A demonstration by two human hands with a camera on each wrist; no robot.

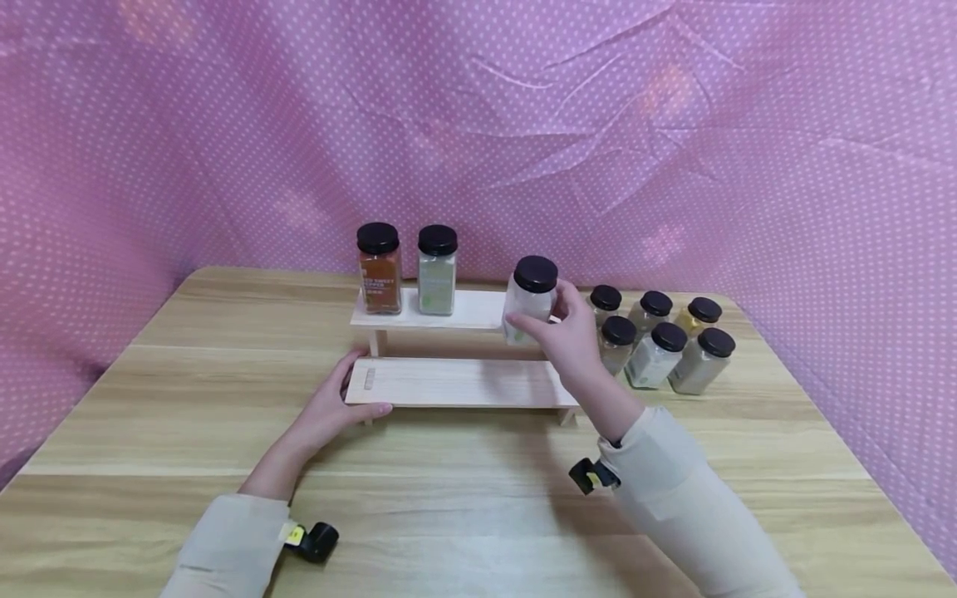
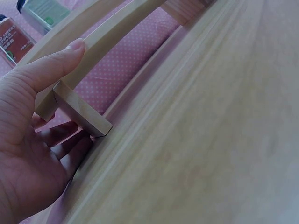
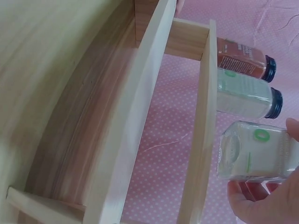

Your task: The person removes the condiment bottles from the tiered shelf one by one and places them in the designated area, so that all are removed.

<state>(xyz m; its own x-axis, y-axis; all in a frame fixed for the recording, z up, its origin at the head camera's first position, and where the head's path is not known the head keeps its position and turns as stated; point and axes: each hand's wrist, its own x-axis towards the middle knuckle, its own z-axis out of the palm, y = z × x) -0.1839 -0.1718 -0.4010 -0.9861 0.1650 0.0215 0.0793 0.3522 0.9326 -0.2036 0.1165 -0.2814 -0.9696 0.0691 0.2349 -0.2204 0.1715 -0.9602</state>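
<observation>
My right hand (image 1: 574,336) grips a clear spice jar (image 1: 529,309) with a black lid and pale contents, thumb in front and fingers behind. The jar is close over the right part of the upper tier of a two-tier wooden rack (image 1: 463,384); in the right wrist view the jar's base (image 3: 229,151) appears beside the tier's edge. My left hand (image 1: 332,404) holds the left end of the lower tier, thumb (image 2: 70,56) along its front edge and fingers around the end by the leg (image 2: 83,111). A red sweet pepper jar (image 1: 381,278) and a pale green jar (image 1: 437,278) stand upright on the upper tier.
Right of the rack, several black-lidded spice jars stand in two rows on the wooden table (image 1: 478,515), among them a white one (image 1: 653,363), a greyish one (image 1: 699,367) and a yellow one (image 1: 689,320). A pink dotted cloth (image 1: 478,133) hangs behind the table.
</observation>
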